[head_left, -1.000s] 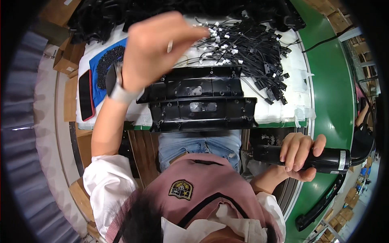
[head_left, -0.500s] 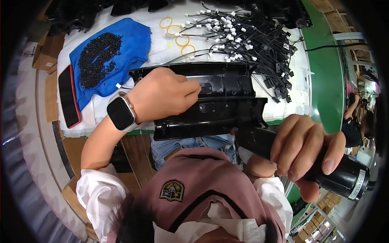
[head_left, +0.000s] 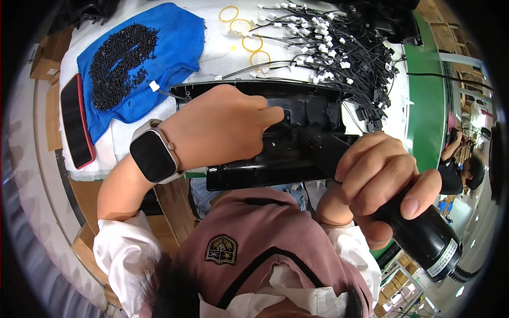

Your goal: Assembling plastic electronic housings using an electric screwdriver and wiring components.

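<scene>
Two long black plastic housing pieces lie side by side at the near edge of the table: a far housing [head_left: 318, 108] and a near housing [head_left: 238, 177]. My left hand [head_left: 217, 124], a watch on its wrist, rests over their left part. Its fingers are closed in a pinch, and whatever is between them is hidden. My right hand [head_left: 376, 177] wraps round a black corded electric screwdriver [head_left: 419, 233]. The screwdriver's front end reaches over the housings, just right of my left fingertips; its tip is hard to make out against the black plastic.
Many small black screws [head_left: 119, 61] are heaped on a blue cloth [head_left: 183, 40] at the left, beside a red-edged phone [head_left: 78, 122]. Behind the housings lie black cables [head_left: 355, 69] with white connectors and several yellow rings [head_left: 260, 58]. A person [head_left: 458, 172] is at the far right.
My right hand has brought the screwdriver left and in over the housings. My left hand stays on them, its index finger reaching slightly farther right. The whole view has shifted a little.
</scene>
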Motion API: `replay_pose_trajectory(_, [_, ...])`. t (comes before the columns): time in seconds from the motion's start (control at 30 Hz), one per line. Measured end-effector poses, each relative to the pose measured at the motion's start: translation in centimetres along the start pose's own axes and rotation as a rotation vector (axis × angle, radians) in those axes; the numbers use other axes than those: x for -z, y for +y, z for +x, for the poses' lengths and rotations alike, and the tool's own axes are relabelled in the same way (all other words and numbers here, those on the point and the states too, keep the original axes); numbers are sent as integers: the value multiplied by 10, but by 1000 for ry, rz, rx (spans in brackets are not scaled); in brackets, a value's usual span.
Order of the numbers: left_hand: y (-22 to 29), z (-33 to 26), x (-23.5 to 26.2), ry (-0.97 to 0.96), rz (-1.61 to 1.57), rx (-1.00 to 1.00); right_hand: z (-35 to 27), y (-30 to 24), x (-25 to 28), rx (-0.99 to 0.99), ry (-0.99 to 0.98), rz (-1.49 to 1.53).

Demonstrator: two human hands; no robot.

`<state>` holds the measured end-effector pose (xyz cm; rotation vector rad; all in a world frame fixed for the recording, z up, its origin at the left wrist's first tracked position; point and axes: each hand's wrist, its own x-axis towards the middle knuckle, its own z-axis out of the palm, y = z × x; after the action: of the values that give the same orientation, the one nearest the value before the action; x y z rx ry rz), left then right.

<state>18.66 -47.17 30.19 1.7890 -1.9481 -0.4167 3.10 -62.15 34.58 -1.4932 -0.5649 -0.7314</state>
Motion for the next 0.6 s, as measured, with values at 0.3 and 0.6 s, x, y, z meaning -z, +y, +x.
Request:
replay_pose_trajectory(0.3, [-2,0,-1,73,81,-152,1,3,-7,-85,30,-27])
replay_pose_trajectory(0.6, [-3,-3,-3,207,71,-191,19,7,-15,-197,-93,-43])
